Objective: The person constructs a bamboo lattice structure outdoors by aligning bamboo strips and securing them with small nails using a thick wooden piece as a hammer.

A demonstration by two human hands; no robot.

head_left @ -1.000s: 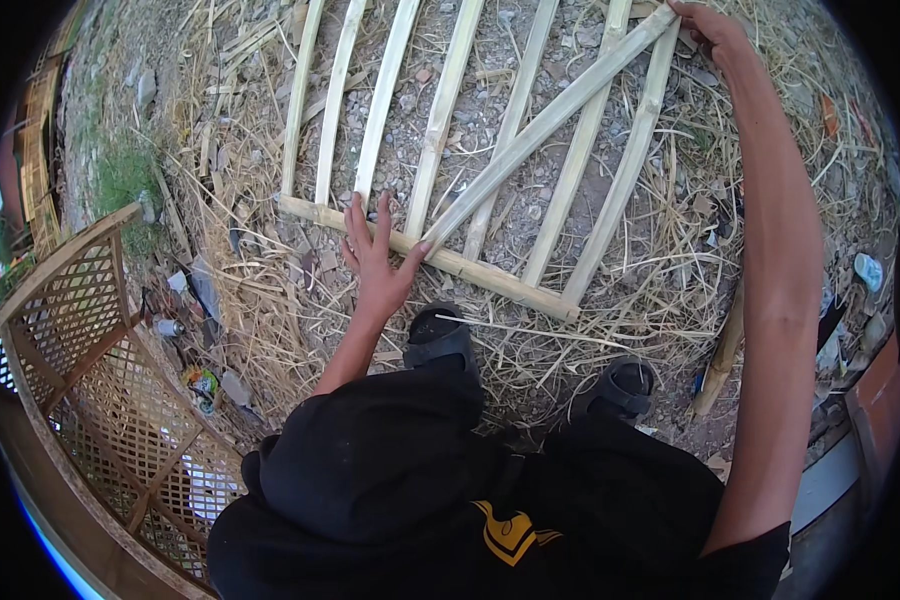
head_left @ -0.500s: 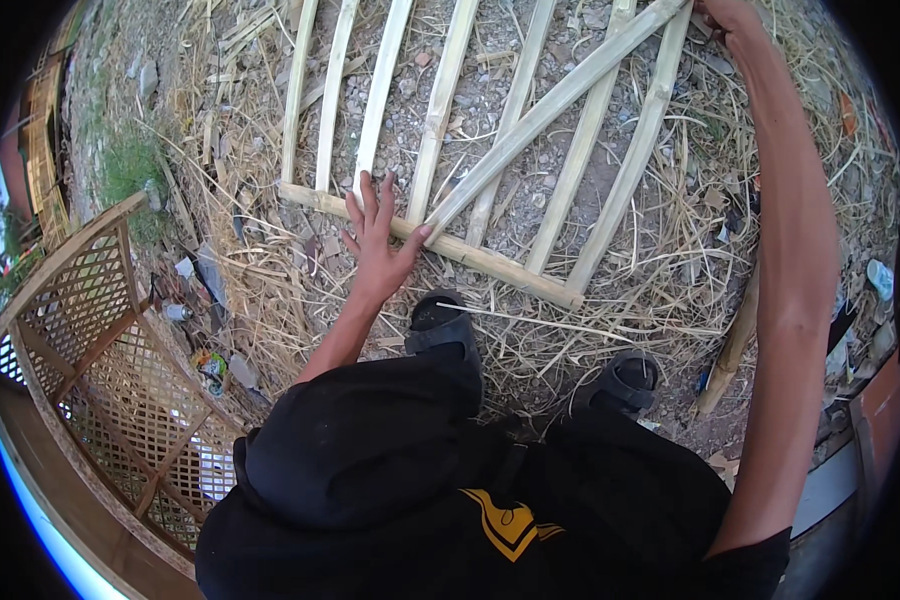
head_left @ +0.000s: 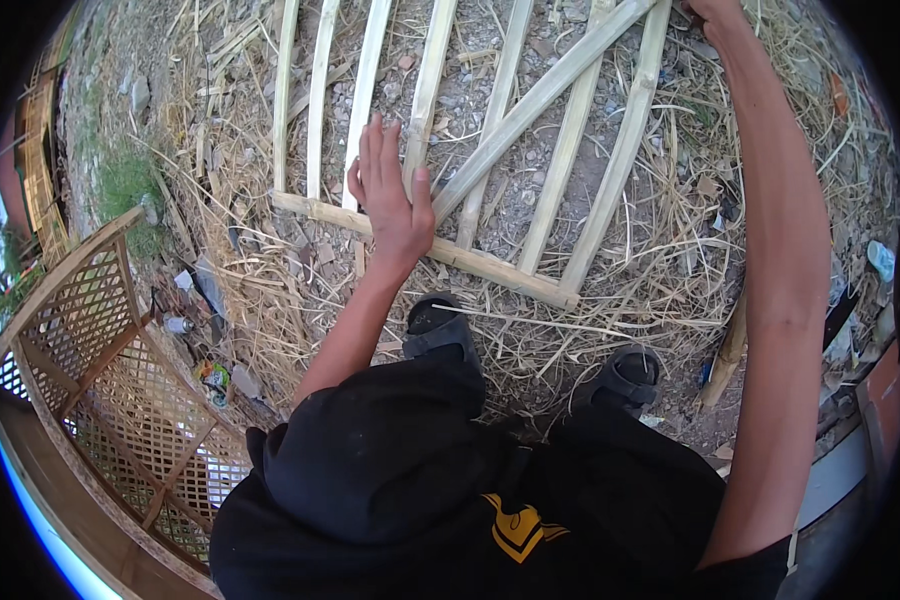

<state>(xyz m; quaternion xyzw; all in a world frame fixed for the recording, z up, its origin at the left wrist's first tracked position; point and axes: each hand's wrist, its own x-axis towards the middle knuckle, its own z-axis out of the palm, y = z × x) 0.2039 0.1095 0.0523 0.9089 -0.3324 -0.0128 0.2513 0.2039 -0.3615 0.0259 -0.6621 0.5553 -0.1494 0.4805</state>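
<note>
A frame of pale wooden slats (head_left: pixel 427 95) lies on the ground in front of me, the slats fanning away from a near cross rail (head_left: pixel 490 265). Over the slats on the right runs a diagonal slat (head_left: pixel 550 97), its lower end beside my left thumb. My left hand (head_left: pixel 392 205) is open, fingers stretched forward and thumb apart, over the rail and the foot of the middle slats. At the top edge my right hand (head_left: pixel 715 12) has curled fingers near the frame's far right corner. The picture's edge cuts it off, so what it grips is hidden.
Straw and wood shavings (head_left: pixel 670 290) cover the stony ground. A curved wooden lattice panel (head_left: pixel 120 400) stands at my left. My sandals (head_left: pixel 440 325) are just behind the rail. A wooden pole (head_left: pixel 727 355) lies beneath my right arm, with litter (head_left: pixel 880 260) further right.
My left hand has lifted and shifted right along the rail, its fingers now pointing forward. The frame sits slightly further left in view. My right hand stays at the far corner.
</note>
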